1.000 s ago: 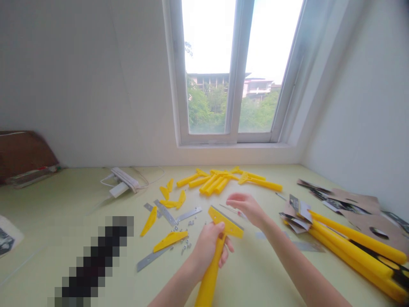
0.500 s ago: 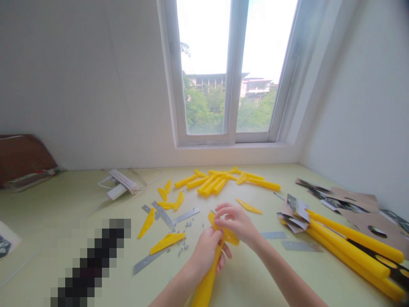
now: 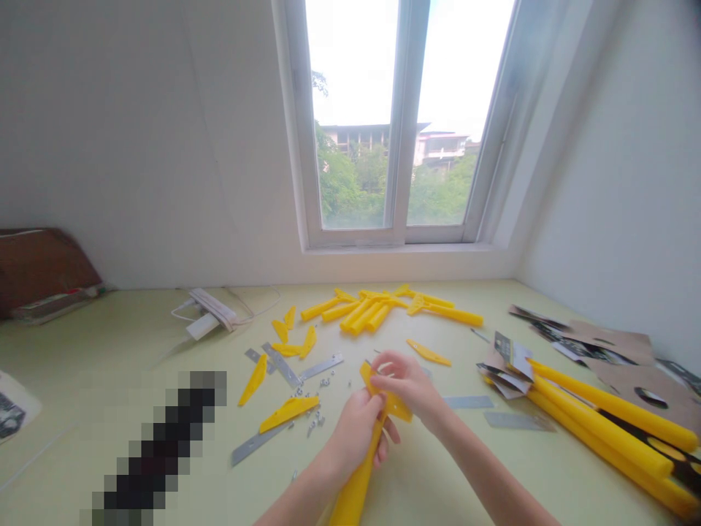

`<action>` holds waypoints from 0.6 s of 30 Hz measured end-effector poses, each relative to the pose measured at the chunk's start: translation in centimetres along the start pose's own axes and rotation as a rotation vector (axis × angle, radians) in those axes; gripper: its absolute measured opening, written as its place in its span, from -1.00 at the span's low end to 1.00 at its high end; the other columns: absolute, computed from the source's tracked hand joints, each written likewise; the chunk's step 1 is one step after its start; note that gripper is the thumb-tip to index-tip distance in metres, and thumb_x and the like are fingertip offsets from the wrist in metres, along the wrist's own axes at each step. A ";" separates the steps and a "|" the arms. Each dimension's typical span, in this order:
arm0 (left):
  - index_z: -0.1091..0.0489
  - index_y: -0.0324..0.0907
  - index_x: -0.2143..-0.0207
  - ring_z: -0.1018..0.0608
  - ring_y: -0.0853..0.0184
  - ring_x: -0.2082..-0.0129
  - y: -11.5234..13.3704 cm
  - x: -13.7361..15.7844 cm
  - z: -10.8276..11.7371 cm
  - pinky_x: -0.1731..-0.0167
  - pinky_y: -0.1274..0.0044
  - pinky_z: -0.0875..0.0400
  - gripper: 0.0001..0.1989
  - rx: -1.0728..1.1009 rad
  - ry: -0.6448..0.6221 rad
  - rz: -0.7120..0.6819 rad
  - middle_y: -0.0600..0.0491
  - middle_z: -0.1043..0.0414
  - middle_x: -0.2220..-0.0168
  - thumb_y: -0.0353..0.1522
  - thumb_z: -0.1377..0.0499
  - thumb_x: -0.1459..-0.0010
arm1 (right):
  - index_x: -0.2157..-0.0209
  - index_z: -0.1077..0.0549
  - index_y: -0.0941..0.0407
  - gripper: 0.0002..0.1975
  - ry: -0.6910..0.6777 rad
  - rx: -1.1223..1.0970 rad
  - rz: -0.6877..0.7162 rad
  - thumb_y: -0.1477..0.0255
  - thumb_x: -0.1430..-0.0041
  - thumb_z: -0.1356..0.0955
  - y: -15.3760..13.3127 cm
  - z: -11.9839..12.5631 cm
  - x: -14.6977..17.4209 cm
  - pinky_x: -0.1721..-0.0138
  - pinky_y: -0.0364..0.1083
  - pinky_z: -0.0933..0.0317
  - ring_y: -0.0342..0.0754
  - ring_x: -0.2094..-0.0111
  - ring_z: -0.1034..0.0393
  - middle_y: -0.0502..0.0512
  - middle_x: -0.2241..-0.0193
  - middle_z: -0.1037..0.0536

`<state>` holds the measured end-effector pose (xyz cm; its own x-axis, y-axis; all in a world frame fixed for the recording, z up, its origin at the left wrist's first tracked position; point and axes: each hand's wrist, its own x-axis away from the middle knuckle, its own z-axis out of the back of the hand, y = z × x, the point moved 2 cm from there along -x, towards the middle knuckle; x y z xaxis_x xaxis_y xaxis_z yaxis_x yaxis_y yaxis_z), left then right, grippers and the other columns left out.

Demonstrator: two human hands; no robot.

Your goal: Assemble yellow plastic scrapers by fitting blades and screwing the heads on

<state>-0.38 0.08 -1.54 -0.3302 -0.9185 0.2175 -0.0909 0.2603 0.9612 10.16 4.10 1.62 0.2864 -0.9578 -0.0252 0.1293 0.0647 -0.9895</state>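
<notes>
My left hand (image 3: 355,427) is wrapped round the neck of a yellow scraper handle (image 3: 352,488), whose grip slants down toward me. At its upper end is a wide yellow head (image 3: 399,408). Over that head, my right hand (image 3: 410,381) has its thumb and fingertips pinched together; whatever is between them is too small or hidden to make out. Left of my hands lie small nuts and screws (image 3: 315,421), loose yellow head plates (image 3: 290,414) and flat grey metal blades (image 3: 257,444). Another yellow plate (image 3: 428,353) rests beyond my right hand.
Several yellow scraper handles (image 3: 361,314) are piled toward the window. At right, long yellow-handled tools (image 3: 607,424) with card sleeves lie near flattened cardboard (image 3: 607,340). Grey blades (image 3: 512,420) lie beside them. A white power strip (image 3: 212,308) sits at back left.
Both hands keep their hold on the scraper. My right fingers shift slightly over its head; the whole view moves a little.
</notes>
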 end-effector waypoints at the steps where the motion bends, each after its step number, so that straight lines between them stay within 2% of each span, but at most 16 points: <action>1: -0.21 -0.32 0.19 -0.26 0.51 0.85 0.0 0.0 0.0 0.88 0.69 -0.06 -0.56 -0.002 -0.005 -0.008 0.09 -0.35 0.66 -0.12 0.07 -0.05 | 0.49 -0.37 0.12 -0.87 0.003 -0.034 -0.037 0.43 0.20 -0.36 0.1 0.0 0.0 0.60 -0.20 -0.12 -0.17 0.61 -0.29 -0.09 0.64 -0.39; 5: -0.20 -0.30 0.27 -0.24 0.52 0.85 0.3 0.4 -0.2 0.90 0.70 -0.06 -0.63 -0.009 -0.016 -0.017 0.08 -0.35 0.65 -0.16 0.09 -0.06 | 0.48 -0.33 0.10 -0.78 0.023 -0.113 -0.077 0.45 0.27 -0.40 0.2 0.1 0.1 0.56 -0.20 -0.13 -0.18 0.57 -0.30 -0.09 0.56 -0.40; 8: -0.19 -0.29 0.30 -0.24 0.52 0.85 0.4 0.5 -0.4 0.90 0.70 -0.05 -0.68 -0.006 -0.012 0.008 0.08 -0.34 0.66 -0.20 0.10 -0.07 | 0.47 -0.34 0.10 -0.77 -0.046 -0.154 -0.105 0.45 0.28 -0.41 0.1 0.6 0.1 0.50 -0.20 -0.13 -0.17 0.52 -0.30 -0.10 0.55 -0.40; 14: -0.21 -0.29 0.32 -0.25 0.52 0.84 0.2 0.6 -0.5 0.88 0.70 -0.07 -0.66 0.059 -0.062 -0.011 0.08 -0.35 0.65 -0.16 0.06 -0.06 | 0.41 -0.41 0.15 -0.79 -0.163 -0.225 -0.123 0.31 0.09 -0.36 0.1 1.9 -0.6 0.37 -0.17 -0.16 -0.14 0.40 -0.33 0.01 0.45 -0.45; 18: -0.24 -0.30 0.33 -0.22 0.54 0.86 0.9 1.0 -0.7 0.89 0.70 -0.02 -0.67 0.181 -0.146 -0.028 0.09 -0.34 0.67 -0.20 0.08 -0.07 | 0.37 -0.45 0.16 -0.75 -0.126 -0.041 -0.056 0.29 0.02 -0.29 1.1 1.7 -2.7 0.36 -0.12 -0.20 -0.10 0.41 -0.35 0.07 0.44 -0.48</action>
<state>-0.11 -0.81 -0.29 -0.4565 -0.8768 0.1513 -0.2648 0.2962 0.9177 11.15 7.28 0.88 0.3972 -0.9166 0.0460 0.1102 -0.0022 -0.9939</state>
